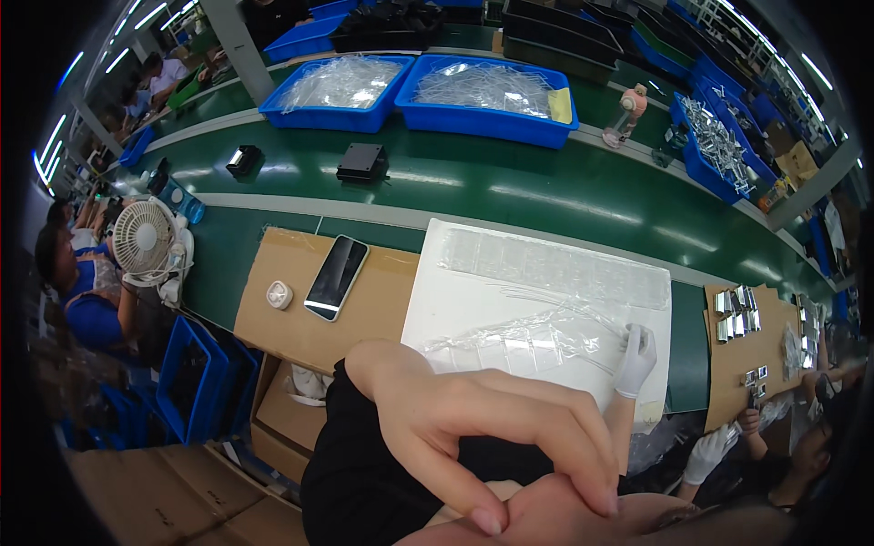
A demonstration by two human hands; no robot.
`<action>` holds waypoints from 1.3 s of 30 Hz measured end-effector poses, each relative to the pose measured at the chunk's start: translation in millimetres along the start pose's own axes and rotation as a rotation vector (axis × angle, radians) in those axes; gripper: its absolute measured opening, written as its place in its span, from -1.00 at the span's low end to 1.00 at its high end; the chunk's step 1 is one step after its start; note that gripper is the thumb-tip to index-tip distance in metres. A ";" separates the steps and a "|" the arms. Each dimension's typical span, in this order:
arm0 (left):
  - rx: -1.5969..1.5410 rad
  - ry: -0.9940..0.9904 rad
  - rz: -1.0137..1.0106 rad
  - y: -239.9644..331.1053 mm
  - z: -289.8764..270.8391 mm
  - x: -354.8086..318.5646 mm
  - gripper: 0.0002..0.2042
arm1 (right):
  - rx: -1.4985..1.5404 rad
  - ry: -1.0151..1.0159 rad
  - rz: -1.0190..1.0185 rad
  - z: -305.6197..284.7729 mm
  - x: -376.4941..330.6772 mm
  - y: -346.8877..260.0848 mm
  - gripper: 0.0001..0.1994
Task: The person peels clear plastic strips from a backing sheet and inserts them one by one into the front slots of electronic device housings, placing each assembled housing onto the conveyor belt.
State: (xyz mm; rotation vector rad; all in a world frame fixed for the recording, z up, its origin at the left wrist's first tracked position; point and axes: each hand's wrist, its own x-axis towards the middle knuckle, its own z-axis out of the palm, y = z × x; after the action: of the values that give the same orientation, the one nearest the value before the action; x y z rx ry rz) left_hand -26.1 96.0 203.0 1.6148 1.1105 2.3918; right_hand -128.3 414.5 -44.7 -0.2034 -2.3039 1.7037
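Observation:
Close up, my bare left hand [482, 409] curls over skin at the lower edge, apparently my right arm, thumb and fingertips pressing on it from two sides. My right hand [635, 362], in a white glove, rests at the right side of a white board [437, 314] with its fingers bent together. Whatever is between those fingertips is too small to make out. Crumpled clear plastic film [574, 338] and thin clear strips lie just left of the glove. Farther back on the board is a row of flat clear plastic pieces [555, 267].
Left of the board, a phone [337, 278] and a small white roll [279, 294] lie on cardboard [387, 291]. Blue bins [487, 130] of clear strips stand beyond. At right, a co-worker's gloved hand [706, 455] is near metal parts [737, 314]. A fan [146, 238] stands left.

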 end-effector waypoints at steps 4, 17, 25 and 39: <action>-0.062 0.036 0.074 -5.9 3.5 -3.3 -0.73 | 0.006 0.001 -0.006 0.7 -1.8 -0.8 -0.81; -0.198 0.037 0.078 -8.6 8.8 6.2 -0.82 | 0.054 -0.021 0.043 -4.3 -4.1 -1.6 -0.81; -0.214 0.129 0.180 -1.3 16.4 0.9 -0.81 | -0.015 -0.049 -0.012 -3.7 -2.8 1.1 -0.79; -0.120 0.084 0.402 -1.2 20.2 1.7 -0.72 | -0.108 -0.040 -0.041 -2.4 2.1 9.9 -0.79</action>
State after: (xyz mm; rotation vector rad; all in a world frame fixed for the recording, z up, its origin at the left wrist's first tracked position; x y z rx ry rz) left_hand -10.7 108.3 207.6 1.8592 0.6846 2.7262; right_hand -130.0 420.2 -53.2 -0.1433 -2.4142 1.5799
